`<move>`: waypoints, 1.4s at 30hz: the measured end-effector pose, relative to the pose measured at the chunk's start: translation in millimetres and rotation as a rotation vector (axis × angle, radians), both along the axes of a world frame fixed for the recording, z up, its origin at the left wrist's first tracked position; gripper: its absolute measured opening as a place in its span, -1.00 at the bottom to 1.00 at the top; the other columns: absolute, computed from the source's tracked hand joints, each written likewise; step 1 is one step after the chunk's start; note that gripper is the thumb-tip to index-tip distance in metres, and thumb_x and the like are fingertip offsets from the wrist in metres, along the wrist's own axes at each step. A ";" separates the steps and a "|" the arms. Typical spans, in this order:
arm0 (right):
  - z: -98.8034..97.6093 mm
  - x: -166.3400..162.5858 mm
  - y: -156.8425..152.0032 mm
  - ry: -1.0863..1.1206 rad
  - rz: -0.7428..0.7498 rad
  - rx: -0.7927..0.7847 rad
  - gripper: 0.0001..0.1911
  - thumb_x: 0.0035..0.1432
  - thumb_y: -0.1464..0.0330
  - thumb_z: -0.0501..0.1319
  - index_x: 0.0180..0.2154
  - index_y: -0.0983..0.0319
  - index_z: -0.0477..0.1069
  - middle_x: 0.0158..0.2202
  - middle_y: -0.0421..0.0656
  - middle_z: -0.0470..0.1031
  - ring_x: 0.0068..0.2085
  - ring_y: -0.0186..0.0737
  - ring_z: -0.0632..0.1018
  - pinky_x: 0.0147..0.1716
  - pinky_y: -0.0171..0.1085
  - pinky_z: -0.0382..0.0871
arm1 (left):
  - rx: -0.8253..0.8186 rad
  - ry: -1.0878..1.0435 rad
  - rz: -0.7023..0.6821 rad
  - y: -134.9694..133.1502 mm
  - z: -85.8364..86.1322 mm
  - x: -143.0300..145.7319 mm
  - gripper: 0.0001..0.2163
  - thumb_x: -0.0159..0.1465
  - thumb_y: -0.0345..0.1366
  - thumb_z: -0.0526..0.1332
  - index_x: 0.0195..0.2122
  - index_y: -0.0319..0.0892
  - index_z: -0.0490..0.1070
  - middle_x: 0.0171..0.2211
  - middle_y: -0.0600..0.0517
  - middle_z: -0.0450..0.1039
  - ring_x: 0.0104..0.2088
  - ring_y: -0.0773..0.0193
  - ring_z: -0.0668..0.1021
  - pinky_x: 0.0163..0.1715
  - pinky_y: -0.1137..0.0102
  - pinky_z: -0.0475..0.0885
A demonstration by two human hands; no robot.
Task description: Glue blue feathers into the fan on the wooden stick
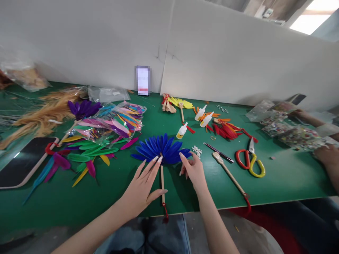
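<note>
A blue feather fan point(162, 149) on a thin wooden stick point(162, 183) with a red tassel lies on the green table point(111, 197). My left hand point(141, 187) lies flat and open beside the stick, its fingertips touching the lower edge of the blue feathers. My right hand point(193, 169) is at the fan's right edge, fingers curled down and pinching at the outer feathers. A small pile of white beads point(197, 151) lies just right of the fan.
Loose coloured feathers point(87, 155) and bagged feathers point(113, 120) lie to the left near a dark tablet point(23, 160). Glue bottles point(203, 116), scissors point(250, 160), a wooden stick point(230, 174), and red feathers point(227, 129) lie to the right. Another person's hands point(327, 155) work on sticker sheets at far right.
</note>
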State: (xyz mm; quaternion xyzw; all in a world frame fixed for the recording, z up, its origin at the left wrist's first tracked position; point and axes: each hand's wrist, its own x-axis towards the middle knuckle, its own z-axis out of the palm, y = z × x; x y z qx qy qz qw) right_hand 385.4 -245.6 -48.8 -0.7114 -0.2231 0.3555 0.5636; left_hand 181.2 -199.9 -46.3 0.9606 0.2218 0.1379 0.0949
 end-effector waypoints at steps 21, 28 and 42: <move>38.5 -55.3 -64.1 -0.248 0.005 0.570 -0.66 0.23 0.25 0.15 0.03 0.15 0.36 -0.13 -0.06 0.52 -0.10 -0.09 0.55 -0.19 -0.10 0.50 | -2.076 -1.112 -0.441 -13.8 58.8 -3.5 -0.34 0.36 -0.02 -0.50 0.30 -0.21 0.03 0.35 0.08 -0.17 0.34 0.26 -0.20 0.29 0.27 -0.15; 82.7 -88.2 -18.8 0.539 0.084 0.866 -0.37 0.21 -0.11 -0.16 0.24 -0.05 0.03 0.22 -0.18 0.26 0.26 -0.18 0.22 0.25 0.06 -0.09 | -1.293 -0.805 -0.164 -46.2 52.9 -6.4 -0.32 0.28 0.18 -0.41 0.34 -0.02 -0.20 0.35 0.07 -0.18 0.33 0.18 -0.20 0.27 0.13 -0.11; 104.1 -114.4 -22.8 0.889 0.191 0.913 -0.23 0.16 -0.18 -0.28 0.27 0.02 0.01 0.21 -0.16 0.29 0.26 -0.22 0.22 0.27 -0.02 -0.14 | -0.028 -0.348 -0.116 -58.1 51.8 -24.9 -0.18 0.23 0.23 -0.38 0.34 -0.30 -0.47 0.28 -0.17 0.06 0.32 0.07 -0.05 0.25 0.11 -0.40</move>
